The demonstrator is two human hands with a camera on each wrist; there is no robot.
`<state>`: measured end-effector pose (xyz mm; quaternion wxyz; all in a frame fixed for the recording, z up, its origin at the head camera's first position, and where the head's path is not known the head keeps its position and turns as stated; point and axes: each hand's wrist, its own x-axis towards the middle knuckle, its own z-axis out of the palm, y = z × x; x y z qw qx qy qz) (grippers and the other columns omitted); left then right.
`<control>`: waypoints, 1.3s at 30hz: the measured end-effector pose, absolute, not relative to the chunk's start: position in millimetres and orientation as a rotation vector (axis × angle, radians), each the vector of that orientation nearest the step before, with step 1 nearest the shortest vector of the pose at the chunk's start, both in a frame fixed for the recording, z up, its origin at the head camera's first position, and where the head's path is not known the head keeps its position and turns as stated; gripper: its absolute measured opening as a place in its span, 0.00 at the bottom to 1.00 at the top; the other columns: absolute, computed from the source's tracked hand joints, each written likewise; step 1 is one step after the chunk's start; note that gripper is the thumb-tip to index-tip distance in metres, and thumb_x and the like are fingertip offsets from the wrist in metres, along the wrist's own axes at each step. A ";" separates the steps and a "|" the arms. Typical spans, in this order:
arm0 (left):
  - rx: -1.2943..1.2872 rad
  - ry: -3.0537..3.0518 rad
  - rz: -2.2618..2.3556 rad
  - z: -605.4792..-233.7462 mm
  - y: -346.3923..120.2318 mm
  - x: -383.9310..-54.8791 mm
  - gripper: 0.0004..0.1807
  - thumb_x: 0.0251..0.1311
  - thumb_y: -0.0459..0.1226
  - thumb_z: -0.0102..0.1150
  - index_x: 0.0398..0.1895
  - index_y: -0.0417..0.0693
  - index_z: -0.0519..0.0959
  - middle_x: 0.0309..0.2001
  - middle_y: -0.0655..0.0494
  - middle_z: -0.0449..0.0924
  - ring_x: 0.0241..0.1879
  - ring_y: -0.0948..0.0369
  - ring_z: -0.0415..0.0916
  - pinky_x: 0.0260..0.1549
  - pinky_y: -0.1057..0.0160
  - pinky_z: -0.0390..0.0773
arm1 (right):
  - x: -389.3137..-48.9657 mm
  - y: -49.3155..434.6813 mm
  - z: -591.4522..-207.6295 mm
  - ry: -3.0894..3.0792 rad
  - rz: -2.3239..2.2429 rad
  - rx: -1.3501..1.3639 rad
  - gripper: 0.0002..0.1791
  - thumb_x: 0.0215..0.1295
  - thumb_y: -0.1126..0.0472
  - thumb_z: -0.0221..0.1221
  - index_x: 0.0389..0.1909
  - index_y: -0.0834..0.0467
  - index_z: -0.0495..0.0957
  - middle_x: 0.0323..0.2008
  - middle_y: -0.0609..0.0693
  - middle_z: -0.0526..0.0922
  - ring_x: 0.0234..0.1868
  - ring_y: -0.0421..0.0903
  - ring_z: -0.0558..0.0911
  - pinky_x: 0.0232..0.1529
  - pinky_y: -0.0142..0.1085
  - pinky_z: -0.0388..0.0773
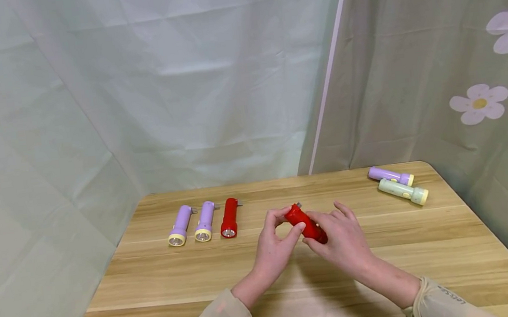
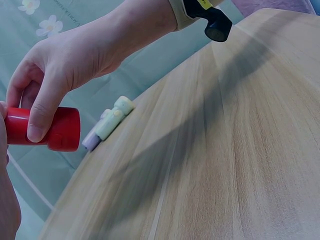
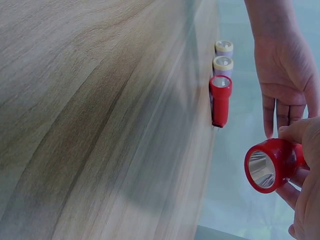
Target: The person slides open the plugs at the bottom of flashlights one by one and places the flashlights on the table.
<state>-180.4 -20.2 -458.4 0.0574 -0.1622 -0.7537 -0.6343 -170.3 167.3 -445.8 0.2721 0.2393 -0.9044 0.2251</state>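
Both hands hold one red flashlight (image 1: 306, 223) above the middle of the wooden table. My left hand (image 1: 273, 245) pinches its tail end between thumb and fingers, where a small grey piece (image 1: 299, 204) sticks out. At the lens end my right hand (image 1: 342, 236) grips the body with thumb and fingers. In the right wrist view the silvery reflector (image 3: 262, 169) faces out of the red head. The left wrist view shows the right thumb (image 2: 42, 117) lying along the red barrel.
Left on the table (image 1: 173, 277) lie two purple flashlights (image 1: 181, 224) (image 1: 205, 220) and a red one (image 1: 230, 216) in a row, each with a small piece protruding at the tail. Far right, a purple flashlight (image 1: 385, 173) lies beside a pale green one (image 1: 401, 190). Curtains (image 1: 226, 78) hang behind.
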 end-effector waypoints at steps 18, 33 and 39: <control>-0.488 -2.283 -1.946 -458.9 -21.4 -181.1 0.25 0.65 0.51 0.67 0.63 0.66 0.71 0.58 0.70 0.77 0.62 0.58 0.70 0.55 0.40 0.74 | -169.6 167.8 -446.8 -2.420 0.599 0.648 0.30 0.48 0.56 0.80 0.54 0.56 0.83 0.41 0.47 0.89 0.37 0.48 0.84 0.70 0.56 0.60; -0.473 -2.319 -1.951 -458.5 -21.9 -182.0 0.25 0.65 0.52 0.68 0.62 0.68 0.71 0.60 0.70 0.76 0.62 0.57 0.70 0.50 0.50 0.80 | -168.8 166.1 -446.9 -2.445 0.619 0.635 0.31 0.48 0.56 0.80 0.54 0.56 0.83 0.41 0.47 0.89 0.36 0.47 0.83 0.71 0.55 0.58; -0.474 -2.313 -1.953 -458.3 -22.2 -181.9 0.25 0.65 0.52 0.68 0.62 0.68 0.71 0.60 0.70 0.76 0.61 0.58 0.71 0.48 0.52 0.80 | -169.1 165.8 -446.5 -2.444 0.613 0.637 0.31 0.48 0.56 0.80 0.55 0.56 0.83 0.41 0.47 0.89 0.36 0.47 0.84 0.71 0.55 0.59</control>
